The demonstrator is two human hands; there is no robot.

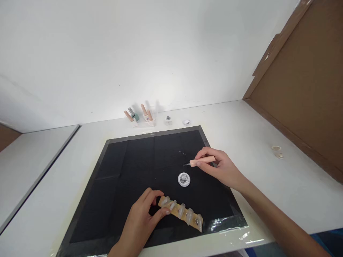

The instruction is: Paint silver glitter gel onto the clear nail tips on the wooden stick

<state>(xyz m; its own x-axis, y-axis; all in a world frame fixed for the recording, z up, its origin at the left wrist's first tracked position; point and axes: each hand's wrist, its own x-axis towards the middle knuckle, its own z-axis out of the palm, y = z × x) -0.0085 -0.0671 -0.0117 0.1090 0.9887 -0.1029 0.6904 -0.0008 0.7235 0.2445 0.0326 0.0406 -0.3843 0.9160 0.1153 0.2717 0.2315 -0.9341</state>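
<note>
Between the thumb and fingers of my left hand (146,214) is the left end of a yellowish strip (175,211). Several clear false nails (182,210) sit in a row along it, over the black mat. My right hand (218,164) pinches the pink cap of a nail polish brush (202,161); its thin bristle end points left above the mat. Just below the brush lies a small round white dish (184,179) with silvery-grey contents. It touches neither hand.
A clear holder (144,123) with several polish bottles stands against the back wall. Beside it are a small clear bottle (168,120) and a little round white lid-like piece (187,122). Two small round pieces (276,148) lie far right, near a cardboard panel (300,89).
</note>
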